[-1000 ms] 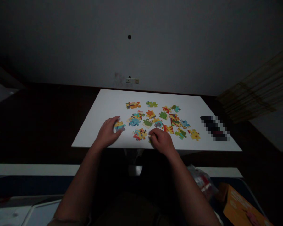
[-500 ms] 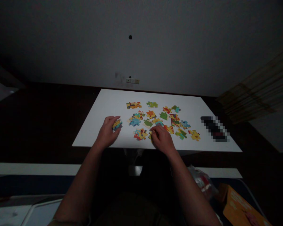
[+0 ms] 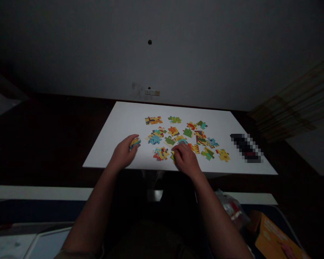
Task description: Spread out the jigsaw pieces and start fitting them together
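A white table (image 3: 118, 122) carries several loose colourful puzzle pieces (image 3: 187, 132) spread over its middle. My left hand (image 3: 123, 154) rests near the table's front edge and pinches a yellow and blue puzzle piece (image 3: 135, 143) between thumb and fingers. My right hand (image 3: 187, 160) lies curled on the table a little to the right, its fingertips on a yellow and green piece (image 3: 173, 156) that it partly hides. A small joined cluster of pieces (image 3: 160, 153) sits between the two hands.
A blurred dark object (image 3: 246, 147) lies at the table's right side. Below the table are a crumpled clear bag (image 3: 230, 208), an orange box (image 3: 277, 235) at bottom right and a white tray (image 3: 43, 242) at bottom left. The room is dim.
My left hand lifted its yellow and blue piece off the table and tilted it. My right hand slid slightly forward onto the piece at its fingertips.
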Demonstrator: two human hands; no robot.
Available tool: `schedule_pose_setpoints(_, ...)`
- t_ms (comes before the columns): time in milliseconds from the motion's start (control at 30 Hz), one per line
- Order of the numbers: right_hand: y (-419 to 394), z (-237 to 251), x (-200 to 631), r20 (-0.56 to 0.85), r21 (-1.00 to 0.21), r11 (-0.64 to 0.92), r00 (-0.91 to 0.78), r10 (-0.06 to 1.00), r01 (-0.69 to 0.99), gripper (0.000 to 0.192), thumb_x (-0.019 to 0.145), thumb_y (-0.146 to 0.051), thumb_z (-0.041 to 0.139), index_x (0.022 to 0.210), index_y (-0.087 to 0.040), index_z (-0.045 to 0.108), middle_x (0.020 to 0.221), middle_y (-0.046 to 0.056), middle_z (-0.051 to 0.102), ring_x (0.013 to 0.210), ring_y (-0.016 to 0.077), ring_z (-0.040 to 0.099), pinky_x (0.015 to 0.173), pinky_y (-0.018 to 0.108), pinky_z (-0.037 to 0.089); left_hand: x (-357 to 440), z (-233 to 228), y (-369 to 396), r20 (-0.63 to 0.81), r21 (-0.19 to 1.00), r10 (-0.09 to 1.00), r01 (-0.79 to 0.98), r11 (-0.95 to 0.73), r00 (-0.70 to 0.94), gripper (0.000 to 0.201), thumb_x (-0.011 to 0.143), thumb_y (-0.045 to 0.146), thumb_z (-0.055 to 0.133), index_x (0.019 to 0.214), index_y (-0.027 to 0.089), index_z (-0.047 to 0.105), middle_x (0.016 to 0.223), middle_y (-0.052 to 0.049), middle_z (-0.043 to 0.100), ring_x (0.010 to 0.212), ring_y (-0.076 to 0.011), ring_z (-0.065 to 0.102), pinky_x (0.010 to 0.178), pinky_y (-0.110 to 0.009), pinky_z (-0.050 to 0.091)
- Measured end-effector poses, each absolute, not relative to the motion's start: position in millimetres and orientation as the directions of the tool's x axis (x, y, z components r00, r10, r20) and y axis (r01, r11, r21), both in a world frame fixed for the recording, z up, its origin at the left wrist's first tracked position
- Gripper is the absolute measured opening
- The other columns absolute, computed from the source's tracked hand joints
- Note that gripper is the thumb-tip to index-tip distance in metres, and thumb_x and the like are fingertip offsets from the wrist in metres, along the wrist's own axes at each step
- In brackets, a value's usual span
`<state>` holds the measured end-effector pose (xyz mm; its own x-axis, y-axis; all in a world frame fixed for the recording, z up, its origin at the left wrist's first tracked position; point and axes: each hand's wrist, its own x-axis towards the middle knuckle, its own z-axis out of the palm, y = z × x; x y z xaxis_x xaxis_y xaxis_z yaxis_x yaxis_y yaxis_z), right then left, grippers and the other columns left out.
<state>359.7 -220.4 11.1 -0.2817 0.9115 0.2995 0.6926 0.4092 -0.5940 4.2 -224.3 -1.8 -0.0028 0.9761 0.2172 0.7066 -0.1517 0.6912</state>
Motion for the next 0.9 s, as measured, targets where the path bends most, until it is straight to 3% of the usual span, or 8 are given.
schedule_pose_setpoints(367,-219.5,9.5,360.5,0.299,-0.598,0.413,-0.288,0.91,0.686,0.022,0.111,-0.024,0.059,0.104,-0.031,0.078,0.109,0.014,0.083,0.113,0.039,0.081,0.104,0.055,0.066,4.1,-2.1,-224.5,0.197,0.697,0.98,0.708,-0.117,-0.032,0.049,0.114,0.047,0.069,0.16,0.032,0.078,0.156,-0.01,0.088,0.135,-0.0373,0.086,0.12,-0.056,0.068)
schedule_pose_setpoints(900,-216.0,1.6,364.2,0.333,-0.592,0.45,-0.306,0.892,0.668,0.02,0.112,-0.022,0.06,0.105,-0.03,0.077,0.108,0.013,0.083,0.109,0.0389,0.081,0.099,0.054,0.066,8.5,3.4,-223.5,0.164,0.739,0.984,0.67,-0.074,-0.072,0.055,0.107,0.056,0.069,0.154,0.03,0.082,0.151,-0.012,0.089,0.133,-0.0406,0.085,0.119,-0.056,0.067)
